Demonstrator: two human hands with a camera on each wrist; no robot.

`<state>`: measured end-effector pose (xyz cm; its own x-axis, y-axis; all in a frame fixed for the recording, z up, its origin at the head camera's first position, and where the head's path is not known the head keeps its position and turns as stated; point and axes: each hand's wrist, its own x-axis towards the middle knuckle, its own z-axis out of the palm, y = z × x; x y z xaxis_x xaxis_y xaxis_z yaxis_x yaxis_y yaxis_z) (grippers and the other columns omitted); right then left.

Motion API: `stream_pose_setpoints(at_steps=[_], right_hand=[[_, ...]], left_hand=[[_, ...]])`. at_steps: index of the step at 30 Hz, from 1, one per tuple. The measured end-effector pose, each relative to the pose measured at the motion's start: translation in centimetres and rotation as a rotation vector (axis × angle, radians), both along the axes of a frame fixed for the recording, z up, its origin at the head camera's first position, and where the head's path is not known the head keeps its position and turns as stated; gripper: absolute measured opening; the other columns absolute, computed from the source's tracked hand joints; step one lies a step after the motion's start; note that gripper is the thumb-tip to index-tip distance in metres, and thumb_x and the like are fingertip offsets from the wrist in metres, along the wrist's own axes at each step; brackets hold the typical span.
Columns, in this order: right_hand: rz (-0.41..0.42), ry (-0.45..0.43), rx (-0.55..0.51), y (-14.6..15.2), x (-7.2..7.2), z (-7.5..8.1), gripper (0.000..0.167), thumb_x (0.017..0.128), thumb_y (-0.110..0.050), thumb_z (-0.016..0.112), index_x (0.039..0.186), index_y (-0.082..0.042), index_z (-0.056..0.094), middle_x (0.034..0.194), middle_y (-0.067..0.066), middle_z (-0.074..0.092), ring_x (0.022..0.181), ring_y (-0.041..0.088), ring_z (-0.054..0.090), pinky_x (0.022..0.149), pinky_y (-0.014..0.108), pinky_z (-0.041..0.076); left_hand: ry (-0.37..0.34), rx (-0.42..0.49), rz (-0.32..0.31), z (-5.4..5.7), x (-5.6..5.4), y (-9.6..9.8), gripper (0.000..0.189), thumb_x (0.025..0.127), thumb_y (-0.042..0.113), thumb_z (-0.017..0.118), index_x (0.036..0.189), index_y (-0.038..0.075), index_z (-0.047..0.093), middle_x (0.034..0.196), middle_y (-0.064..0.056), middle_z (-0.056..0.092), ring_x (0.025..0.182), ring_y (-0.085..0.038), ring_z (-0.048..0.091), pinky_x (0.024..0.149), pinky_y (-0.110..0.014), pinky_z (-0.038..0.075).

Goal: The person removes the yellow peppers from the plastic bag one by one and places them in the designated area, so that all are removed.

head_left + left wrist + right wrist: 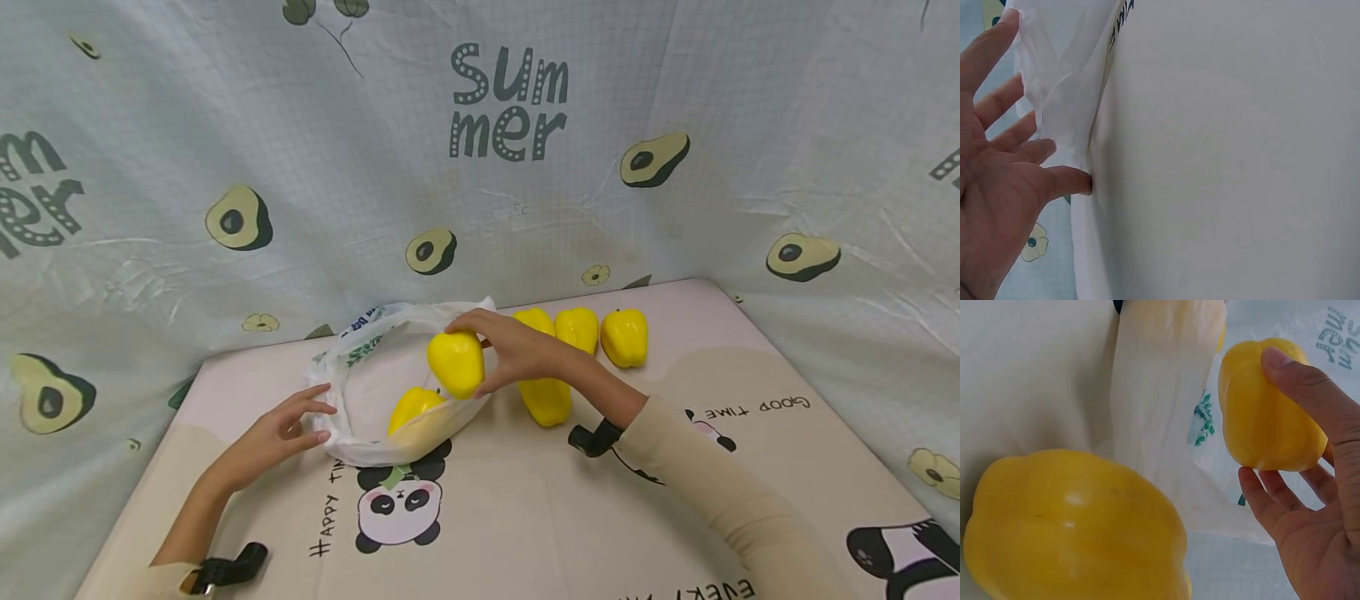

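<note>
My right hand (517,346) grips a yellow bell pepper (455,364) between thumb and fingers, above the mouth of a white plastic bag (360,450). In the right wrist view the thumb lies along one side of the pepper (1266,412), with fingertips on the other. Another yellow bell pepper (414,408) lies inside the bag, partly behind its near wall. At the bag's left rim, my left hand (273,437) has its fingers spread and relaxed. The left wrist view shows those fingertips at the edge of the bag (1063,106), not curled round it.
Several more yellow bell peppers (624,337) stand right of the bag, some partly hidden behind my right hand and forearm. The table's printed cover (540,508) meets an avocado-patterned curtain (337,208) at the back and sides.
</note>
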<state>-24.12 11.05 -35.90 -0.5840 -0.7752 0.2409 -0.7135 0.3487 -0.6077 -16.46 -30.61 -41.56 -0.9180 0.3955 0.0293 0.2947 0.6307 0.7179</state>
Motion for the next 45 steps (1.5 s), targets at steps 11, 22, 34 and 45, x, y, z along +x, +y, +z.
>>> stream_pose_setpoints(at_steps=[11, 22, 34, 45], right_hand=[[-0.002, 0.015, -0.042, 1.3, 0.5, -0.6, 0.088, 0.072, -0.019, 0.093, 0.145, -0.006, 0.046, 0.145, 0.007, 0.050, 0.127, 0.020, 0.051, 0.103, 0.032, 0.053], [-0.035, 0.042, -0.087, 2.3, 1.1, -1.7, 0.087, 0.072, -0.021, 0.091, 0.145, -0.007, 0.045, 0.143, 0.006, 0.051, 0.123, 0.020, 0.052, 0.103, 0.036, 0.053], [-0.116, 0.089, -0.119, 3.4, 1.7, -1.8, 0.088, 0.069, -0.024, 0.092, 0.144, -0.009, 0.048, 0.147, 0.008, 0.048, 0.132, 0.026, 0.047, 0.110, 0.048, 0.046], [-0.172, -0.037, -0.184, 4.3, 2.1, -2.1, 0.087, 0.076, -0.012, 0.088, 0.151, -0.016, 0.045, 0.155, 0.010, 0.035, 0.134, 0.030, 0.045, 0.097, 0.045, 0.057]], left_hand=[[-0.011, -0.002, 0.004, 0.0, 0.0, 0.0, 0.035, 0.095, 0.024, 0.072, 0.127, 0.011, 0.064, 0.162, -0.019, 0.032, 0.148, -0.052, 0.021, 0.111, -0.075, 0.025], [0.003, -0.020, 0.000, 0.2, 0.1, 0.1, 0.035, 0.095, 0.024, 0.072, 0.127, 0.011, 0.064, 0.162, -0.018, 0.033, 0.148, -0.051, 0.021, 0.112, -0.073, 0.026], [-0.008, 0.020, -0.009, -0.1, -0.2, -0.2, 0.034, 0.095, 0.022, 0.072, 0.126, 0.011, 0.064, 0.162, -0.018, 0.032, 0.149, -0.050, 0.020, 0.112, -0.073, 0.024], [-0.016, 0.006, 0.009, -0.1, 0.1, 0.0, 0.034, 0.095, 0.025, 0.072, 0.127, 0.012, 0.064, 0.163, -0.019, 0.031, 0.149, -0.052, 0.019, 0.111, -0.075, 0.026]])
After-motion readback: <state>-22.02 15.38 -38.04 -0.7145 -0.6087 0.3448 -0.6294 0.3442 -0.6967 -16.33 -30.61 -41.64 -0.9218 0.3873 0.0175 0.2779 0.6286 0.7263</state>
